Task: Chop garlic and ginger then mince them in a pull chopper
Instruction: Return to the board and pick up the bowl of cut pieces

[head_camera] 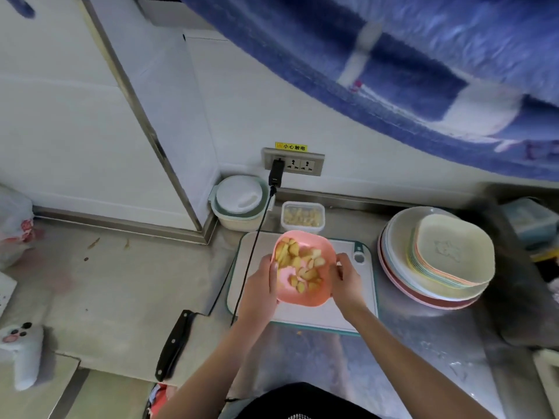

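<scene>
A pink bowl (314, 293) holding several yellow ginger pieces (302, 263) is over the white cutting board (305, 317). My left hand (261, 282) grips the bowl's left rim, thumb over the edge. My right hand (344, 278) holds its right rim with curled fingers. Behind the board a small clear container (302, 216) holds pale garlic pieces. The white pull chopper (239, 204) with its lid on stands at the back left, by the wall corner. A black-handled knife (174, 344) lies left of the board.
A stack of plates and square bowls (438, 258) sits right of the board. A black cable (257, 237) runs from the wall socket (292, 161) across the board's left edge. A white plastic bag (15, 225) and a white toy-like object (22, 355) lie at far left.
</scene>
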Motion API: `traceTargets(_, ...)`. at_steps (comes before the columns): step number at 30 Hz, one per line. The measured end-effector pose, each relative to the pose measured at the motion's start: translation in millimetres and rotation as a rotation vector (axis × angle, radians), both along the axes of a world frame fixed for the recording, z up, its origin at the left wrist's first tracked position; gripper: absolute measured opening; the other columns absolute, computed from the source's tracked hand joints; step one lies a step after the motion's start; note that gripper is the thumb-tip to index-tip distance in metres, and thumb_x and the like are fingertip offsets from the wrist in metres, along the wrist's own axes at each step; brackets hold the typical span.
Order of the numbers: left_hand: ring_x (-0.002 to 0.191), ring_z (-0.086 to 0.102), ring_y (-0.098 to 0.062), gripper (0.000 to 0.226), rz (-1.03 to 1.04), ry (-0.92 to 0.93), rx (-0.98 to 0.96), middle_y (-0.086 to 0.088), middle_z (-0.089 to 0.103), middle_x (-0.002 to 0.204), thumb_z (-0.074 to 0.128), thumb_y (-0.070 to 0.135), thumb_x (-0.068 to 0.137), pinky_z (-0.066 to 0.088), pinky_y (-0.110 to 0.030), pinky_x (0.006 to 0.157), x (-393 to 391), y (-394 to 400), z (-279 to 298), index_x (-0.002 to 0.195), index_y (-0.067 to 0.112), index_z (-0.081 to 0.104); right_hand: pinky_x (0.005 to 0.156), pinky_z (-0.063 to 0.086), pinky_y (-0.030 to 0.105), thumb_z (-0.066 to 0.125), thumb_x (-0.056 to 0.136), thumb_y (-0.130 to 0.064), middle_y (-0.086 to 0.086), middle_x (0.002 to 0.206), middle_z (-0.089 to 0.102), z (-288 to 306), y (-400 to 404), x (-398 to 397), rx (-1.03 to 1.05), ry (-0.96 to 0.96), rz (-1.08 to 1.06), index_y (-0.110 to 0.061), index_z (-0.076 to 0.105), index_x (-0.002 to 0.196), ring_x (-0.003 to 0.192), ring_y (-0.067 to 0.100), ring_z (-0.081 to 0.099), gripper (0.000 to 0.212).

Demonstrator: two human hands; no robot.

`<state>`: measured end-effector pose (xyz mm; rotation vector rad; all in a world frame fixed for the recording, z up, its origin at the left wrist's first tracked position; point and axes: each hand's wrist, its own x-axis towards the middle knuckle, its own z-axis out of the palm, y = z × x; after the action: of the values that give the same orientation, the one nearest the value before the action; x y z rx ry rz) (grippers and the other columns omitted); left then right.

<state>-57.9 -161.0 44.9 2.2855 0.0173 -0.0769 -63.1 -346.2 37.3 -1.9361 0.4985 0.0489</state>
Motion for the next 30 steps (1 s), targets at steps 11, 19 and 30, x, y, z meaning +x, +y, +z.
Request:
traceTargets(11,0.060,0.060,-0.035,0.025,-0.027,0.179,-0.046,-0.013,0.058,0.067,0.029,0.031,0.103,0.052,-0.048,0.058,15.8,-38.5,-9.7,0.098,0.013,0.047,0.045,0.036,0.023,0.040,0.098,-0.024,-0.008,0.070,0.056,-4.5,-30.7,-10.4,-0.255,0.036,-0.044,-0.022,0.041,0.100,0.060,0.008,0.053,0.003)
traceTargets(19,0.075,0.060,-0.034,0.027,-0.036,0.087,-0.097,-0.002,0.058,0.069,0.032,0.030,0.102,0.042,-0.041,0.063,17.4,-66.0,2.4,0.081,0.020,0.047,0.052,0.039,0.018,0.048,0.096,-0.022,-0.013,0.065,0.054,12.0,-57.6,-18.3,-0.248,-0.123,-0.164,-0.020,0.056,0.099,0.061,0.008,0.053,0.009)
traceTargets(30,0.117,0.056,-0.029,0.043,-0.452,0.010,-0.270,-0.009,0.055,0.135,0.030,0.029,0.104,0.043,-0.030,0.093,62.6,-208.4,67.5,0.146,0.021,0.033,0.064,0.043,0.023,0.056,0.093,-0.019,0.003,0.084,0.072,81.7,-165.2,-16.2,-0.353,-0.231,-0.686,-0.016,0.072,0.106,0.077,0.021,0.064,0.021)
